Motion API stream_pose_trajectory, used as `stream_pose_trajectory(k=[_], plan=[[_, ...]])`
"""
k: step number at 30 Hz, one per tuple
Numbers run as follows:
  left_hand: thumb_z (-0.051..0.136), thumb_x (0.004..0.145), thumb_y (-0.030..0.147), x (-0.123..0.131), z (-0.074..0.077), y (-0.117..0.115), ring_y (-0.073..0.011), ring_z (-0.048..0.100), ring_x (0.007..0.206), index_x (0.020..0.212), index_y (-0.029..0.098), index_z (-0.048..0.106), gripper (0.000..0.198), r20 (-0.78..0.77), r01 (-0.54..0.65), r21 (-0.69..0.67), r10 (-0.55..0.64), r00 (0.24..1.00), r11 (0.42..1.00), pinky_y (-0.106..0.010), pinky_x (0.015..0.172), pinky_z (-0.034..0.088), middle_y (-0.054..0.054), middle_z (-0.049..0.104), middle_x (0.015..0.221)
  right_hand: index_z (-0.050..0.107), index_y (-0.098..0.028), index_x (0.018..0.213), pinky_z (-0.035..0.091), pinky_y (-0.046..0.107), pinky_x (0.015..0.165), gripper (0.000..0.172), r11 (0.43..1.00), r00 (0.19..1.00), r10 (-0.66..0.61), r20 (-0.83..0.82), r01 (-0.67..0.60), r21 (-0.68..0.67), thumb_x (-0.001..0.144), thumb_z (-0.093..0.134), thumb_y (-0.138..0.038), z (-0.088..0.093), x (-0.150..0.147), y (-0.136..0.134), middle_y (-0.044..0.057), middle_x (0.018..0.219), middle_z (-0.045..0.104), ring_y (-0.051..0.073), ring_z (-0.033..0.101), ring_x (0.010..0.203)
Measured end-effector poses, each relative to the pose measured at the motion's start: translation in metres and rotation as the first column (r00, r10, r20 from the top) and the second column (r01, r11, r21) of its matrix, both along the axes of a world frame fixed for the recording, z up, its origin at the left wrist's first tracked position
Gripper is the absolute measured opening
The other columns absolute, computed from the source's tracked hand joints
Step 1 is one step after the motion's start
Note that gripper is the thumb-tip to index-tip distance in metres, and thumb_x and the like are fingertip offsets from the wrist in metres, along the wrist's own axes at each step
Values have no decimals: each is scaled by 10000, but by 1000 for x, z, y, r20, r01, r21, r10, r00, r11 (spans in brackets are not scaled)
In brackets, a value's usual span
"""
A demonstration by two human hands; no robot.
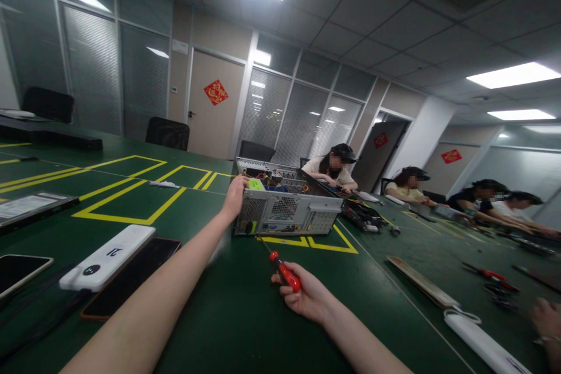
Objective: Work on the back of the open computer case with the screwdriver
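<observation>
A desktop computer case [302, 215] lies on its side on the green table, its rear panel facing me and its top side uncovered, with wires and parts inside. My left hand [235, 196] grips the upper left corner of the case, next to a yellow-green label [256, 184]; some of its fingers are hidden behind the edge. In my right hand [302, 292] is a red-handled screwdriver [284, 273], fingers closed round the handle. The shaft points up and left toward the lower edge of the rear panel. Whether the tip touches anything I cannot tell.
On the left lie a white power bank [109, 257], a dark phone [131, 277], another phone [21, 273] and a flat metal drive [37, 210]. Yellow tape [114, 217] marks the table. Rightward are black parts [366, 216], pliers [488, 272] and a white strip [486, 339]. Several people sit along the table.
</observation>
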State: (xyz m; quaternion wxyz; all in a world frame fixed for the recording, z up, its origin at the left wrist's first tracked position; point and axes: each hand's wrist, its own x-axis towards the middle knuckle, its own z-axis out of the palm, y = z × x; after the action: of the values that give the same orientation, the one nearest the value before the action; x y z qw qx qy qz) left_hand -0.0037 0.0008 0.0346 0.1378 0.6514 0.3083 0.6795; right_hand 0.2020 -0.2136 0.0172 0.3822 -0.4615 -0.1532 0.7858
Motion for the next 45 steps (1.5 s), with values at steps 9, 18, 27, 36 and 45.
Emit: stream_pose_trajectory(k=[9, 18, 27, 36, 45], plan=[[266, 939, 296, 1, -2, 3, -204, 548, 1173, 706, 224, 499, 337, 22, 3, -8, -2, 1000, 1000, -384, 1120, 386, -53, 665, 1036, 600, -91, 999, 258, 102, 364, 386, 999, 997, 12, -73, -8, 52, 992, 365, -397, -11, 7, 5, 49, 689, 618, 45, 436, 440], [244, 949, 293, 1, -1, 2, -178, 575, 1089, 698, 230, 486, 354, 8, -6, 2, 6, 1000, 1000, -357, 1139, 362, -39, 674, 1002, 604, -86, 1006, 231, 111, 355, 412, 997, 998, 11, -58, -6, 75, 994, 373, -427, -12, 9, 7, 38, 671, 592, 41, 387, 423], [256, 951, 303, 1, -1, 0, -203, 559, 1160, 709, 226, 507, 357, 17, -6, -22, 6, 1000, 1000, -397, 1141, 368, -54, 673, 1053, 533, -133, 873, 244, 101, 389, 91, 995, 1000, -4, 6, 3, 104, 899, 551, -219, -8, 10, 4, 10, 703, 563, 26, 399, 459], [259, 947, 288, -1, -1, 0, -195, 549, 1174, 717, 226, 498, 337, 3, 11, -29, -11, 1000, 1000, -381, 1148, 356, -48, 668, 1062, 540, -111, 906, 278, 81, 366, 261, 997, 995, -78, -56, 77, -21, 972, 457, -350, 0, 6, 0, 4, 653, 542, 20, 413, 427], [254, 951, 290, -1, -2, 0, -190, 535, 1201, 732, 224, 519, 351, -6, -4, -49, 4, 1000, 999, -370, 1142, 360, -47, 667, 1079, 550, -110, 968, 305, 92, 344, 339, 996, 976, -15, -217, -5, -93, 999, 378, -401, -5, 8, 5, 15, 703, 574, 20, 433, 405]])
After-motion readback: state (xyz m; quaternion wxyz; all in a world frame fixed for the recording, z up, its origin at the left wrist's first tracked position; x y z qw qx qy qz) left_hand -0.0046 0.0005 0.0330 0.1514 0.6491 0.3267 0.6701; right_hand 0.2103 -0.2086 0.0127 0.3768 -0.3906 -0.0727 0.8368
